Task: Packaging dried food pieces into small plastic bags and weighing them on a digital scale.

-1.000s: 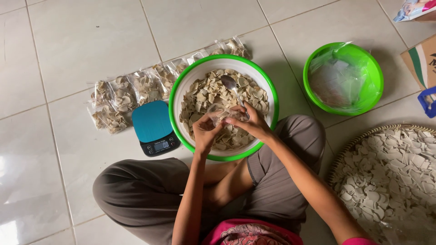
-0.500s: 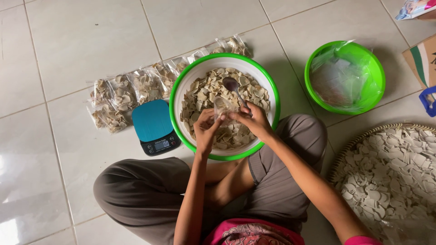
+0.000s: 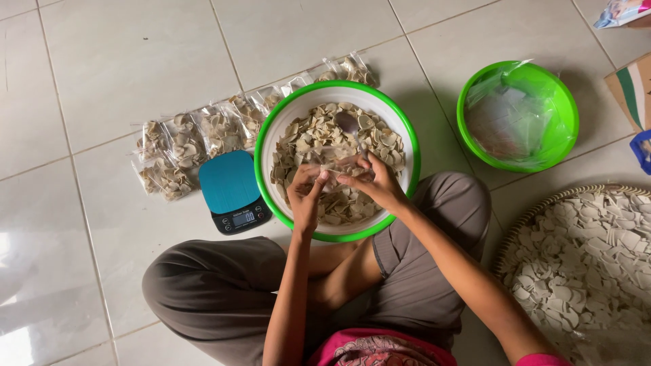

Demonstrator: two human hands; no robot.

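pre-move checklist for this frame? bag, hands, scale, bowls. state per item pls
1. Small clear bag held by both hands over the chip bowl: ok.
2. Left hand and right hand both on the bag: ok.
3. Bag mouth open: cannot tell, the plastic is too clear.
4. Teal scale platform bare, display lit: ok.
5. Spoon lying in the chips within reach: ok.
6. Filled bags in a row behind the scale, apart from the bowl's inside: ok.
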